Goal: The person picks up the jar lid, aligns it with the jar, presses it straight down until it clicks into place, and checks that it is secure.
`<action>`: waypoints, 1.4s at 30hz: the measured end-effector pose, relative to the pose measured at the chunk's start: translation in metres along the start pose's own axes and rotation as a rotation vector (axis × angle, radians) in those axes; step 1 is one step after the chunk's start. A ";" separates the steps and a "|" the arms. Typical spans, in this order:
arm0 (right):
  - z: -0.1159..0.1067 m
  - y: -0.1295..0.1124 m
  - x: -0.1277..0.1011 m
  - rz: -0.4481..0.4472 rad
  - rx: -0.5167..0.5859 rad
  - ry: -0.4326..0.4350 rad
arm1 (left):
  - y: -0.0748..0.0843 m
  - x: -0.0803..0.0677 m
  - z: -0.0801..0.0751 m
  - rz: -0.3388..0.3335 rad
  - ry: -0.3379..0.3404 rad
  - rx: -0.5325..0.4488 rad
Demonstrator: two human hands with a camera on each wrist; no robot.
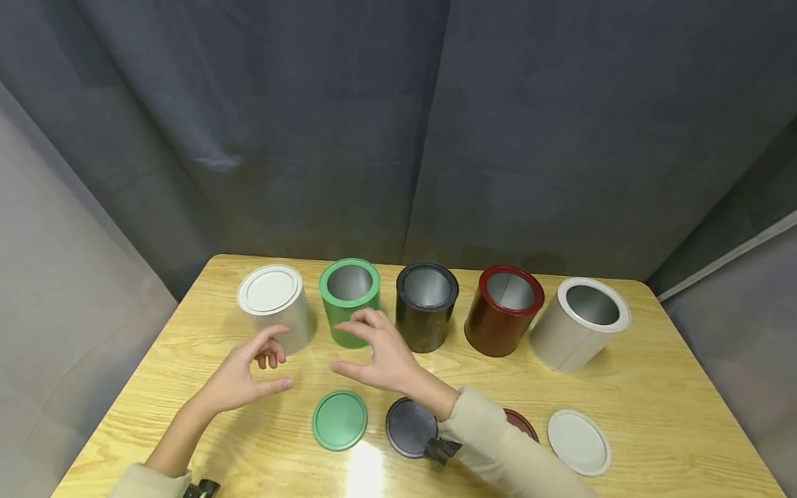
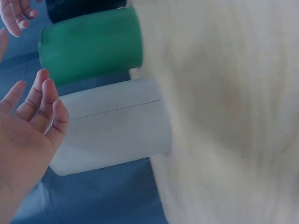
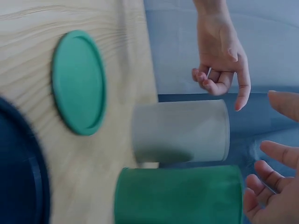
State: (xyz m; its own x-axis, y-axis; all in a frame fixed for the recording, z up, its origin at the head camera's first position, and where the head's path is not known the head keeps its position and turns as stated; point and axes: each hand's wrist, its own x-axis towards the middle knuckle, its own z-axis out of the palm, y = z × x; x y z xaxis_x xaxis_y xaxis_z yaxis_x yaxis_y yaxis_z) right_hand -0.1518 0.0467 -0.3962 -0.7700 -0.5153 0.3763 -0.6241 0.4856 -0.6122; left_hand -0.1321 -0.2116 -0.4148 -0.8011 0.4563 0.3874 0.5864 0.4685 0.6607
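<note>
Five cans stand in a row on the wooden table point(image 1: 654, 387). The leftmost white can point(image 1: 274, 308) has its lid on; the green can point(image 1: 349, 301), black can point(image 1: 426, 304), red can point(image 1: 504, 318) and right white can point(image 1: 582, 324) are uncovered. My left hand point(image 1: 279, 358) hovers just in front of the closed white can point(image 2: 112, 126), fingers loosely curled and holding nothing. My right hand point(image 1: 349, 347) is spread in front of the green can point(image 3: 177, 196), also holding nothing. A green lid point(image 1: 339, 420) lies flat below both hands.
A black lid point(image 1: 407, 425), a red lid point(image 1: 521, 423) partly hidden under my right sleeve, and a white lid point(image 1: 579, 441) lie along the near side. Dark curtains close off the back and sides of the table.
</note>
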 end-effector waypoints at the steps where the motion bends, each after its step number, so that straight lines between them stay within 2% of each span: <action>1: 0.001 0.003 -0.002 0.000 -0.006 -0.007 | -0.006 -0.003 0.003 -0.001 -0.009 -0.001; 4: 0.004 0.009 -0.008 0.006 -0.020 -0.018 | -0.017 -0.008 0.009 -0.005 -0.042 -0.001; 11: 0.010 0.021 -0.015 0.010 -0.020 0.004 | -0.024 -0.011 0.020 -0.044 -0.173 0.016; 14: 0.013 0.026 -0.022 0.035 -0.009 -0.060 | -0.028 -0.013 0.025 -0.075 -0.213 0.025; 19: 0.019 0.036 -0.033 0.056 -0.034 -0.163 | -0.035 -0.017 0.035 -0.074 -0.255 0.031; 27: 0.028 0.044 -0.044 0.058 -0.102 -0.196 | -0.038 -0.020 0.045 -0.111 -0.331 0.087; 35: 0.038 0.046 -0.053 0.081 -0.216 -0.318 | -0.043 -0.024 0.052 -0.122 -0.403 0.096; 42: 0.044 0.050 -0.058 0.114 -0.233 -0.382 | -0.046 -0.025 0.056 -0.110 -0.425 0.136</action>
State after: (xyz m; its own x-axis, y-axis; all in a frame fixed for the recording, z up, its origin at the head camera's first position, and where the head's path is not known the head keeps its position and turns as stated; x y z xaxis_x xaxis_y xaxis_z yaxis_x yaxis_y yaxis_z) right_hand -0.1328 0.0695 -0.4788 -0.7586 -0.6515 0.0056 -0.5850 0.6773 -0.4461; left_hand -0.1323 -0.2015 -0.4908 -0.7561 0.6545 0.0025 0.5334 0.6140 0.5818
